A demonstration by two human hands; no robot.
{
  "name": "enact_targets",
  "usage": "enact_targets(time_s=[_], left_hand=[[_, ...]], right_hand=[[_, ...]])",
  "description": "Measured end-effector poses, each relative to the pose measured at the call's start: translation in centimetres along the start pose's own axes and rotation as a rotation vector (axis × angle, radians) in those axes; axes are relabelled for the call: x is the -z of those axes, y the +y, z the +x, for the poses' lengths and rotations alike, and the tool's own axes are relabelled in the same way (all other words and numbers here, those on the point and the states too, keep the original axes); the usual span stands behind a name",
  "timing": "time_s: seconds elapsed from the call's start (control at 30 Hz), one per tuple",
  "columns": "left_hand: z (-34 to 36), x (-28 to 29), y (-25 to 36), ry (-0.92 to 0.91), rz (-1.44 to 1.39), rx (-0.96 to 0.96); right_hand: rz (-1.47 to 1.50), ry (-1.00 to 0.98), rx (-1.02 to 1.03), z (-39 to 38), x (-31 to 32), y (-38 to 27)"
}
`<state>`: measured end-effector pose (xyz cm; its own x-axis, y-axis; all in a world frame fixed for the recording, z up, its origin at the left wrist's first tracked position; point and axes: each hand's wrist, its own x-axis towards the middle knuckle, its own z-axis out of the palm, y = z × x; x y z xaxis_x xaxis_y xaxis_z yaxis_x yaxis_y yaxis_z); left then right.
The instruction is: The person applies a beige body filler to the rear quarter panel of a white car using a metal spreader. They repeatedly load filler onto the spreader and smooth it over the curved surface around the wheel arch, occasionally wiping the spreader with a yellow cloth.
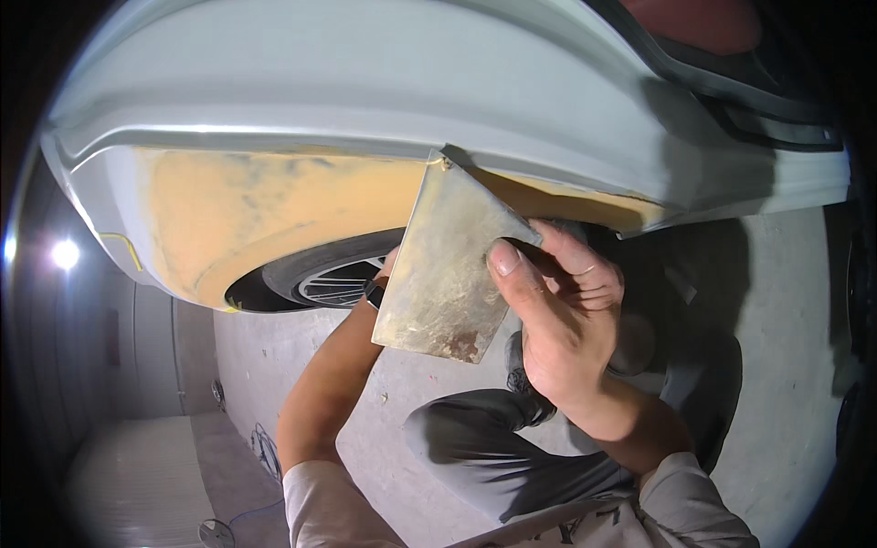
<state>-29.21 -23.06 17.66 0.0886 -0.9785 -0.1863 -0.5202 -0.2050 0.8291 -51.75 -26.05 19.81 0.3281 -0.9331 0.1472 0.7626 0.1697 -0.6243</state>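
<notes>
A flat, stained metal plate (452, 269) with a dull, scratched face is tilted up in front of me. My right hand (571, 301) grips its right edge, with the thumb on the near face. At the top corner of the plate sits a small dab of yellowish paste (446, 163). My left hand (391, 265) reaches behind the plate's left edge; its fingers are hidden, so what it holds does not show. Behind the plate is a car's wheel-arch panel, coated with sanded orange-yellow filler (274, 201) that has grey patches.
The silver car body (365, 73) stretches across the top, above a wheel (338, 283) in the arch. My bent knee (457, 429) is close below the plate. Cables (265, 452) lie on the grey floor (365, 438) at left. A bright lamp (65, 254) shines at far left.
</notes>
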Motion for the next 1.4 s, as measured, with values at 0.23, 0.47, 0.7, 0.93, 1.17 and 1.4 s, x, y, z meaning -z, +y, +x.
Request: enact_targets(time_s=[0.23,0.47,0.7,0.93,1.17,1.4], left_hand=[[-1.1,1.5,4.5,0.125,0.190,-0.238],[-2.0,2.5,5.5,0.250,0.280,-0.341],[-2.8,2.6,7.3,0.309,0.427,-0.420],[-4.0,-1.1,1.9,-0.174,1.090,-0.576],[-12.2,-9.7,-5.1,0.370,-0.303,0.347],[-16.5,-10.4,0.9,0.592,-0.781,0.595]], right_hand=[[0.002,-0.039,-0.007,0.5,-3.5,-1.4],[-0.029,-0.067,0.003,1.6,-6.3,-2.7],[-0.101,-0.130,0.033,2.1,-9.3,-3.6],[-0.644,-0.513,0.291,-1.1,-2.3,-7.0],[-1.405,-0.972,0.661,-6.3,7.9,-2.5],[-0.946,-0.545,-0.118,-5.2,10.1,-4.4]])
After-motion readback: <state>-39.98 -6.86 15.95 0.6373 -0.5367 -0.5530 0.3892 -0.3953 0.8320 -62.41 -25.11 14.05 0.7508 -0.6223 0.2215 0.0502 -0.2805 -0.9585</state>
